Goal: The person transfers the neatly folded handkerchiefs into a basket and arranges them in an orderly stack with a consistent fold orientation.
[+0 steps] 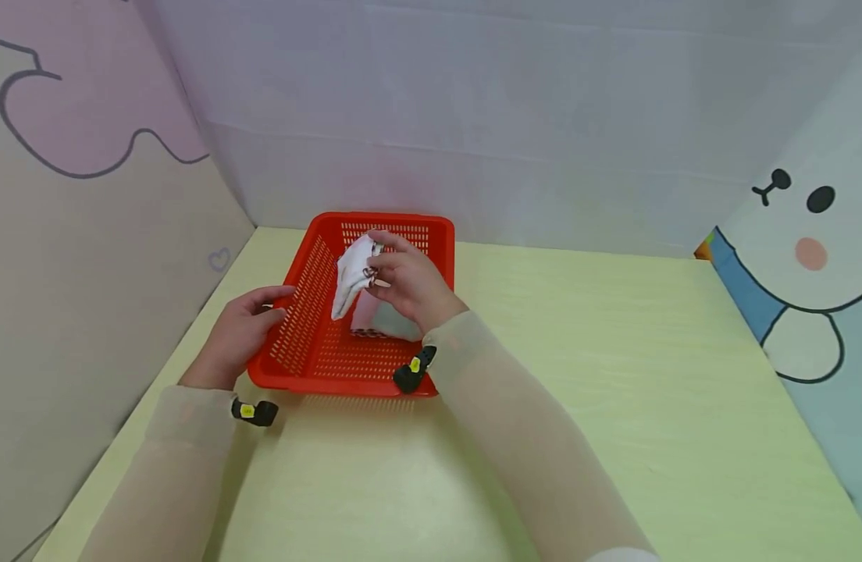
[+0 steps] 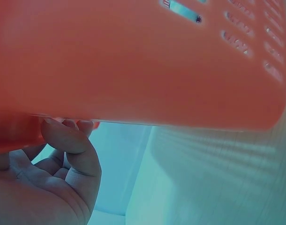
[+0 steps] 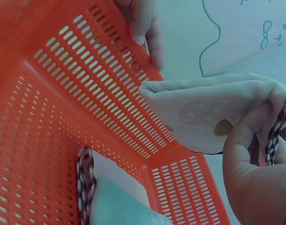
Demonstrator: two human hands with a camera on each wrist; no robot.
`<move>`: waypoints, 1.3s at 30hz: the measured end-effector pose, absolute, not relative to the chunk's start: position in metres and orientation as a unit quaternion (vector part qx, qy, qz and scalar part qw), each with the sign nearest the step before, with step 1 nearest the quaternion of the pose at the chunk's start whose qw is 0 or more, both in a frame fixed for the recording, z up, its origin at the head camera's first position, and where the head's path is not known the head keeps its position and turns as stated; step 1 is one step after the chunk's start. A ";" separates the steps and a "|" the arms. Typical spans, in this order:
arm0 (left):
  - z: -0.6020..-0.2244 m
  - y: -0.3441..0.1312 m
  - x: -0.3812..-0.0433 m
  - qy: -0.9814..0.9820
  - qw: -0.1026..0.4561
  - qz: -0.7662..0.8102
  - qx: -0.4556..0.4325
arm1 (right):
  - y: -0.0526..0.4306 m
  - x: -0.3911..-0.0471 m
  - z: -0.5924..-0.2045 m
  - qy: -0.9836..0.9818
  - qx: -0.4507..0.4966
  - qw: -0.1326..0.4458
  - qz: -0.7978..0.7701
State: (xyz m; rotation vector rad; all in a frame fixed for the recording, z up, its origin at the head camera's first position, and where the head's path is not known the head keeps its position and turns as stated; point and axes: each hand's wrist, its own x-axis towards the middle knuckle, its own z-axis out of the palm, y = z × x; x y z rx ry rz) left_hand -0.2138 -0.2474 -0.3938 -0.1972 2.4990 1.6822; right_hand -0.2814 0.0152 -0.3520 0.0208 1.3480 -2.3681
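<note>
A red plastic basket (image 1: 333, 384) with slotted walls stands on the table. My left hand (image 1: 237, 336) grips its left rim, and the left wrist view shows curled fingers (image 2: 79, 157) at the rim's edge. Above the basket's inside, my right hand (image 1: 413, 282) pinches a folded white cloth pouch (image 1: 354, 269) between thumb and fingers. Pink and ochre spots mark this pouch (image 3: 199, 112) in the right wrist view, and a dark red and white braided cord (image 3: 276, 136) hangs at its held end. On the basket floor lies a second folded cloth, pink and pale green (image 1: 366, 309), with a similar cord.
The pale yellow table (image 1: 614, 375) stretches to the right and in front of the basket. Behind it hangs a whitish cloth wall (image 1: 508, 117). Panels with cartoon drawings stand at the left (image 1: 87, 257) and right (image 1: 817, 312) edges.
</note>
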 end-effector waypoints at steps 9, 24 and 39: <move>-0.394 -0.248 -0.214 0.827 0.063 0.554 -0.068 | 0.013 -0.289 -0.356 0.471 0.033 0.226 -0.852; -0.401 -0.252 -0.216 0.827 0.077 0.550 -0.081 | 0.018 -0.294 -0.359 0.477 0.047 0.230 -0.847; -0.401 -0.251 -0.215 0.826 0.077 0.552 -0.085 | 0.051 -0.284 -0.346 0.513 0.035 0.198 -0.834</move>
